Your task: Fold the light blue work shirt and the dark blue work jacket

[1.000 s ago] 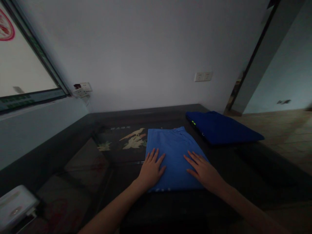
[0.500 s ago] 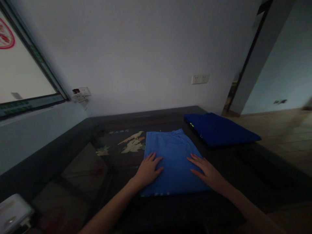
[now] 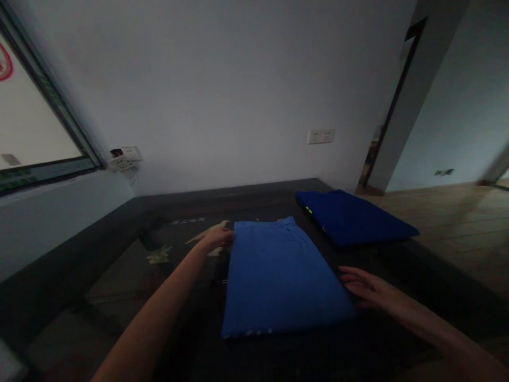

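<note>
A folded pair of light blue trousers (image 3: 282, 276) lies flat on the dark table (image 3: 186, 323), waistband at the far end and small white marks along the near edge. Beside its upper left edge is my left hand (image 3: 220, 237), fingers slightly bent and reaching the cloth's side; I see no cloth gripped in them. My right hand (image 3: 366, 286) is just off the right edge, fingers loosely stretched and holding nothing.
A folded dark blue garment (image 3: 353, 217) lies at the table's back right. The wall carries a double socket (image 3: 321, 136), and a power adapter (image 3: 122, 162) is plugged in at the left corner. A pale object (image 3: 10, 361) shows at the lower left.
Both hands have left the top of the trousers. The left moved up and outward to the upper left edge; the right moved outward past the right edge. The view shifted slightly.
</note>
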`<state>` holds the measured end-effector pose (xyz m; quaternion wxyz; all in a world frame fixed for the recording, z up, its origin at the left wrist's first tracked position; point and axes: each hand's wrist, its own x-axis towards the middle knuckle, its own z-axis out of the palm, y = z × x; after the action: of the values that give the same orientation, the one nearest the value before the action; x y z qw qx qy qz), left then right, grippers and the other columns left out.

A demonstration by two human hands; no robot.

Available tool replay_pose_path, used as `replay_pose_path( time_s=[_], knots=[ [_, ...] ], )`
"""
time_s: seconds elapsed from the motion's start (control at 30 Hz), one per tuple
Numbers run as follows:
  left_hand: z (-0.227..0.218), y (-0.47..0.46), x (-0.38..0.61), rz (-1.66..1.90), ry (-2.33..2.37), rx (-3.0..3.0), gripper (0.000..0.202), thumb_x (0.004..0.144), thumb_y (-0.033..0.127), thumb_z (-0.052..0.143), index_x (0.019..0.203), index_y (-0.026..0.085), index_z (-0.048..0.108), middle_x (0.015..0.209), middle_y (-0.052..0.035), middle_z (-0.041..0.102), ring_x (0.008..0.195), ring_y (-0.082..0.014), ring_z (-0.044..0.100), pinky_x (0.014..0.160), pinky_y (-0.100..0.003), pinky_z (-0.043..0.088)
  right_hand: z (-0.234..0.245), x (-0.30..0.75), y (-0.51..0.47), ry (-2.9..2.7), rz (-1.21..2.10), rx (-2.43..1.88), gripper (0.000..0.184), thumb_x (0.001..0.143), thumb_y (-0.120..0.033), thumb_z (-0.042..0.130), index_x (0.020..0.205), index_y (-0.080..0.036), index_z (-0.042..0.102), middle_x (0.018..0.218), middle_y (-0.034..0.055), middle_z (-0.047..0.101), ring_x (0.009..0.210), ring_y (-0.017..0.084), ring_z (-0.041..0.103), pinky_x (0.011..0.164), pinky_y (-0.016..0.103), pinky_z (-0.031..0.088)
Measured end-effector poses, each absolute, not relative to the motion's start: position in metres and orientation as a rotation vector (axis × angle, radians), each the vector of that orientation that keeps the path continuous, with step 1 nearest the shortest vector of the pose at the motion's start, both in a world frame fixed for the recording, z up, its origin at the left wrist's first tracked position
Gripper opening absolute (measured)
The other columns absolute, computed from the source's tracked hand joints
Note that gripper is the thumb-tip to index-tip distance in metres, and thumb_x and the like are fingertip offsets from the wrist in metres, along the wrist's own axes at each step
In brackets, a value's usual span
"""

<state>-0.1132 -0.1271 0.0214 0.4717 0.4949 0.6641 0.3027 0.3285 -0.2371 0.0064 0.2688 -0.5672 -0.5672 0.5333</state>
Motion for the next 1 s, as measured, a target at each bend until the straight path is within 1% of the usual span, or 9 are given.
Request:
replay_pose_path(
  time_s=[0.1,0.23,0.3,0.43,0.53,0.63,0.77,0.9,1.0],
  knots=[
    [0.018,-0.108,-0.115,0.729,1.614,1.099,0.018,0.068,0.024,0.068,0.078,0.012,0.059,0.068,-0.0046,0.063,0.069,-0.0153,0.06,0.071,-0.028,0.047,0.015,0.323,-0.249,-1.396,1.63,-1.466,0.063,0.071,-0.049,0.065,0.128,-0.03,0.048,0.132,0.0112,0.05,0.119,0.028,0.05,0.086,0.037,0.052],
    [0.01,-0.087,-0.116,0.757,1.63,0.958,0.02,0.067,0.02,0.071,0.078,0.012,0.056,0.063,-0.0018,0.06,0.061,-0.0134,0.057,0.067,-0.029,0.047,0.019,0.314,-0.246,-1.208,1.713,-1.433,0.068,0.069,-0.043,0.069,0.13,-0.025,0.046,0.129,0.014,0.053,0.116,0.028,0.053,0.085,0.038,0.052],
    [0.006,-0.081,-0.115,0.783,1.61,0.898,0.02,0.068,0.019,0.071,0.08,0.013,0.056,0.064,-0.0018,0.06,0.06,-0.0133,0.057,0.068,-0.03,0.048,0.018,0.311,-0.24,-1.14,1.749,-1.422,0.061,0.07,-0.042,0.07,0.124,-0.021,0.051,0.121,0.0148,0.058,0.108,0.027,0.059,0.085,0.038,0.052],
    [0.003,-0.079,-0.107,0.845,1.495,0.822,0.019,0.072,0.023,0.069,0.083,0.012,0.057,0.069,-0.0052,0.064,0.064,-0.0151,0.06,0.071,-0.031,0.052,0.014,0.304,-0.232,-1.114,1.871,-1.388,0.042,0.073,-0.047,0.067,0.102,-0.016,0.063,0.108,0.0136,0.066,0.092,0.022,0.065,0.081,0.035,0.053],
    [0.0,-0.083,-0.098,0.91,1.413,0.811,0.022,0.075,0.027,0.068,0.088,0.012,0.06,0.077,-0.0086,0.067,0.07,-0.0173,0.063,0.073,-0.031,0.053,0.015,0.295,-0.23,-1.069,1.846,-1.484,0.041,0.074,-0.049,0.067,0.097,-0.016,0.064,0.109,0.0136,0.066,0.093,0.022,0.065,0.081,0.034,0.053],
    [-0.004,-0.089,-0.088,1.007,1.36,0.83,0.024,0.079,0.03,0.064,0.096,0.013,0.061,0.085,-0.0102,0.069,0.073,-0.0181,0.065,0.075,-0.031,0.054,0.022,0.286,-0.231,-1.057,1.833,-1.565,0.041,0.07,-0.041,0.073,0.1,-0.015,0.063,0.114,0.0142,0.065,0.099,0.024,0.064,0.085,0.035,0.052],
    [-0.008,-0.099,-0.076,1.217,1.259,0.804,0.033,0.079,0.03,0.065,0.109,0.016,0.06,0.089,-0.0095,0.07,0.072,-0.0187,0.067,0.074,-0.032,0.055,0.03,0.274,-0.237,-1.031,1.888,-1.392,0.051,0.065,-0.029,0.077,0.111,-0.014,0.06,0.117,0.0145,0.063,0.105,0.026,0.061,0.091,0.037,0.05],
    [-0.008,-0.106,-0.074,1.106,1.134,0.63,0.04,0.081,0.031,0.064,0.117,0.017,0.057,0.088,-0.0097,0.071,0.069,-0.0207,0.068,0.072,-0.035,0.056,0.028,0.266,-0.248,-0.866,1.893,-1.31,0.064,0.067,-0.024,0.073,0.126,-0.017,0.05,0.123,0.0131,0.06,0.106,0.026,0.061,0.093,0.037,0.049],
    [-0.006,-0.107,-0.075,1.035,1.107,0.554,0.04,0.082,0.028,0.062,0.119,0.015,0.055,0.083,-0.0095,0.071,0.064,-0.0207,0.069,0.07,-0.035,0.056,0.024,0.263,-0.253,-0.806,1.875,-1.284,0.072,0.069,-0.022,0.071,0.134,-0.019,0.04,0.126,0.0124,0.058,0.106,0.026,0.061,0.094,0.038,0.049]
  ],
)
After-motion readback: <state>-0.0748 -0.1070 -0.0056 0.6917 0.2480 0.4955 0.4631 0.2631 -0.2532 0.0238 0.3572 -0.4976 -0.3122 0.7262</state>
